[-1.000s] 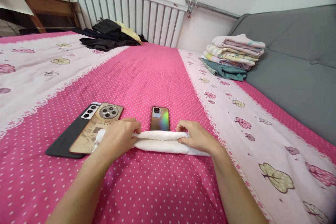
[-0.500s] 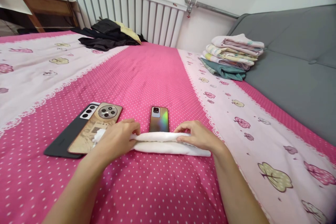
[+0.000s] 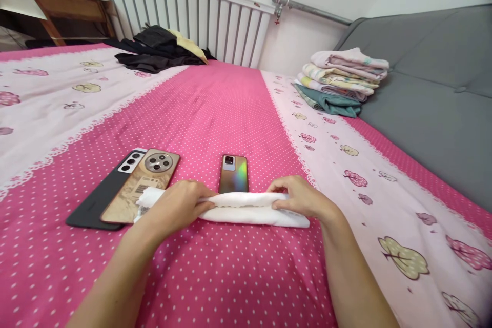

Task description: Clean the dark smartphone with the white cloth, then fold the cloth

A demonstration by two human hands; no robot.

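A long, narrow folded white cloth [image 3: 253, 215] lies crosswise on the bed in front of me, its upper edge doubled into a roll. My left hand [image 3: 184, 202] pinches that roll near its left part, thumb and fingers closed. Toward the right end, my right hand [image 3: 295, 197] grips the same edge between thumb and fingers. Behind the cloth lies a shiny gold-brown phone [image 3: 233, 174], its lower part hidden. The cloth's left end rests over the lower part of a marble-patterned phone [image 3: 130, 189], which overlaps a dark grey phone [image 3: 94, 200].
The bed wears a pink dotted sheet [image 3: 215, 113]. A stack of folded clothes [image 3: 342, 82] stands by the grey headboard [image 3: 426, 72]. Dark clothes [image 3: 157, 51] lie at the far edge before a white radiator [image 3: 184, 5]. A wooden desk [image 3: 61, 5] is at far left.
Both hands have slid slightly to the right along the rolled edge. More of the cloth's left end now shows over the marble-patterned phone.
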